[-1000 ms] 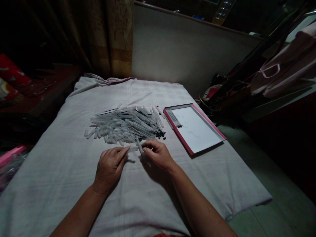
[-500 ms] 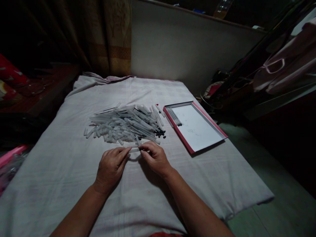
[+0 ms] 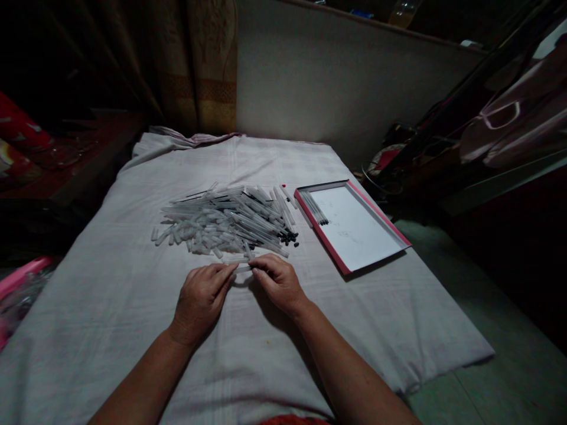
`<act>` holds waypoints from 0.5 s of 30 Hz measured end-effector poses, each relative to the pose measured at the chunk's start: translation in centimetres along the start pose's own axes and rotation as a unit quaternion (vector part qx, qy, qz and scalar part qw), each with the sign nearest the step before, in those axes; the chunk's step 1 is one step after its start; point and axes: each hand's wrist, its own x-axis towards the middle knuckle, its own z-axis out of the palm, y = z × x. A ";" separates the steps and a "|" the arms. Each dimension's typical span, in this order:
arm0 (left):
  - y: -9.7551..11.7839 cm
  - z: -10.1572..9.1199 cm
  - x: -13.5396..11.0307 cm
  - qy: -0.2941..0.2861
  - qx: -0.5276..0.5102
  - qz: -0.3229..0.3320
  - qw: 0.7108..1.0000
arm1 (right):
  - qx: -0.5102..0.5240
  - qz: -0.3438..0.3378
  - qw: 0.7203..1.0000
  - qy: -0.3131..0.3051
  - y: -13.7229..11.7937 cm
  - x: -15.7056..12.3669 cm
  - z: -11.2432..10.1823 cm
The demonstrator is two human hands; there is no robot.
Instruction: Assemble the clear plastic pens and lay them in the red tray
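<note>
My left hand [image 3: 204,298] and my right hand [image 3: 280,282] meet just in front of a heap of clear pen barrels [image 3: 254,218]. Between their closed fingertips runs a clear pen [image 3: 243,269], lying roughly level; the fingers hide both its ends. Whitish pen caps [image 3: 206,239] make up the heap's near left side. Small black end plugs [image 3: 290,238] lie at its right edge, and thin dark refills [image 3: 195,195] stick out at the far left.
Right of the heap lies a shallow red-rimmed tray [image 3: 330,251], with several pens [image 3: 315,208] lined up along its left side. A pale cloth [image 3: 248,360] covers the table. A pink container [image 3: 26,274] stands low at the left, and hanging cloth [image 3: 500,127] is at the right.
The view has shifted slightly. Both hands keep nearly the same pose, with the left fingertips a little closer to the right ones along the pen.
</note>
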 end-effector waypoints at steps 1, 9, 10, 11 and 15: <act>0.1 0.0 0.0 0.001 -0.001 0.000 1.000 | -0.008 -0.005 1.000 -0.002 0.0 0.0 0.0; 0.6 -0.2 0.2 0.003 -0.008 0.004 1.000 | -0.133 -0.013 0.990 -0.036 0.3 -0.2 -0.4; 0.5 -0.1 0.2 0.003 -0.009 0.001 1.000 | -0.131 -0.011 0.991 -0.036 0.3 -0.3 -0.4; 0.5 -0.1 0.1 0.003 -0.010 -0.001 1.000 | -0.122 -0.008 0.992 -0.035 0.2 -0.3 -0.4; 0.4 0.0 0.1 0.001 -0.014 -0.005 1.000 | -0.088 0.009 0.996 -0.025 -0.2 -0.5 -0.4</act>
